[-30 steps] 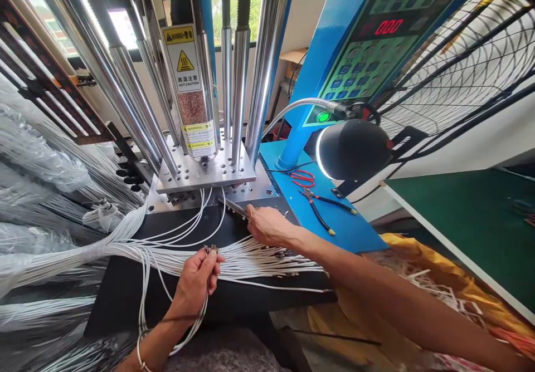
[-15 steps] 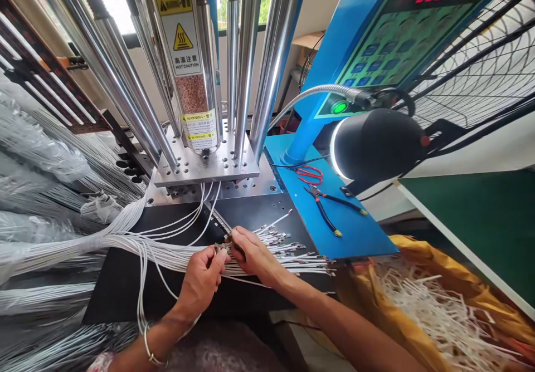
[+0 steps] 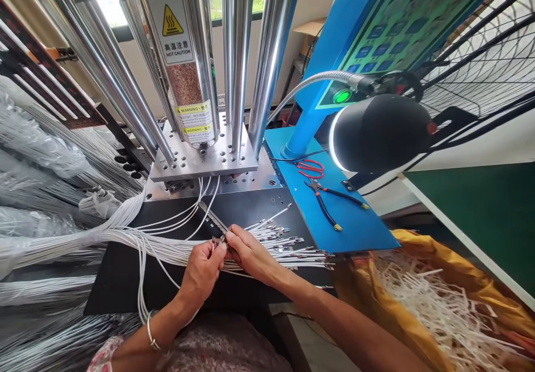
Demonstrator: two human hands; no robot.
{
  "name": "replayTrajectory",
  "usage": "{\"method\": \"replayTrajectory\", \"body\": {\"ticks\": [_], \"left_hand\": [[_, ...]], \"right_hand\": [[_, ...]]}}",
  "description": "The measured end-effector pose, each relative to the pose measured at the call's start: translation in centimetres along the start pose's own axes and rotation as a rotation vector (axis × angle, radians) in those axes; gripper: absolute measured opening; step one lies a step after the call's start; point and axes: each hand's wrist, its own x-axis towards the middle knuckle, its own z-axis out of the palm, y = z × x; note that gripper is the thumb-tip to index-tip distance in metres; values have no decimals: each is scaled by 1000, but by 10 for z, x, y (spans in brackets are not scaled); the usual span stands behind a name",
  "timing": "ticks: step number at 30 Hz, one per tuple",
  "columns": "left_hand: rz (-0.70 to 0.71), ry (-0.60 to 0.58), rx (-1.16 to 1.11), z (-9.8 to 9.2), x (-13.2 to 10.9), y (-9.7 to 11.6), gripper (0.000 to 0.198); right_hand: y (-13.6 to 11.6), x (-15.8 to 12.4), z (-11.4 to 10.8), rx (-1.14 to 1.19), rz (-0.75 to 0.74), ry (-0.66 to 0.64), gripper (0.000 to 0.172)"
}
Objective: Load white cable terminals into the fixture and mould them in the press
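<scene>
My left hand (image 3: pixel 201 274) and my right hand (image 3: pixel 247 253) meet over a black work plate (image 3: pixel 125 283), fingertips pinched together on the metal-tipped ends of thin white cables (image 3: pixel 167 249). A fan of these white cables with small metal connectors (image 3: pixel 292 246) spreads to the right of my right hand. The cable bundle runs off to the left. A slim metal strip (image 3: pixel 213 220) lies just beyond my fingers. Above stands a moulding machine with a steel plate (image 3: pixel 204 163) and chrome columns.
A blue shelf (image 3: pixel 355 227) holds red scissors (image 3: pixel 310 167) and pliers (image 3: pixel 328 202). A black gooseneck lamp (image 3: pixel 380 132) hangs at right, below a control panel (image 3: pixel 376 32). Bagged cable bundles (image 3: pixel 37 155) pile up at left. White scrap strips lie on yellow cloth (image 3: pixel 438 305).
My right hand came back from the far side of the plate to meet my left hand. Both now pinch the cable ends together; the view tilted down slightly.
</scene>
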Motion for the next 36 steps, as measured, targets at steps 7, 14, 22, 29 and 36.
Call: {"method": "replayTrajectory", "body": {"ticks": [7,14,22,29,36], "left_hand": [[-32,-70,84,-15,1,12,45],[-93,-115,63,-24,-3,15,45],[-110,-102,21,-13,-1,9,43],[-78,-88,6,-13,-4,8,42],[-15,-106,54,-13,-1,6,43]], "right_hand": [[-9,-5,-4,128,71,-36,31],[-17,-10,-3,302,175,-82,30],[-17,-13,-2,334,161,-117,29],[-15,-11,-6,243,155,-118,29],[-10,-12,-3,89,111,-110,30]]}}
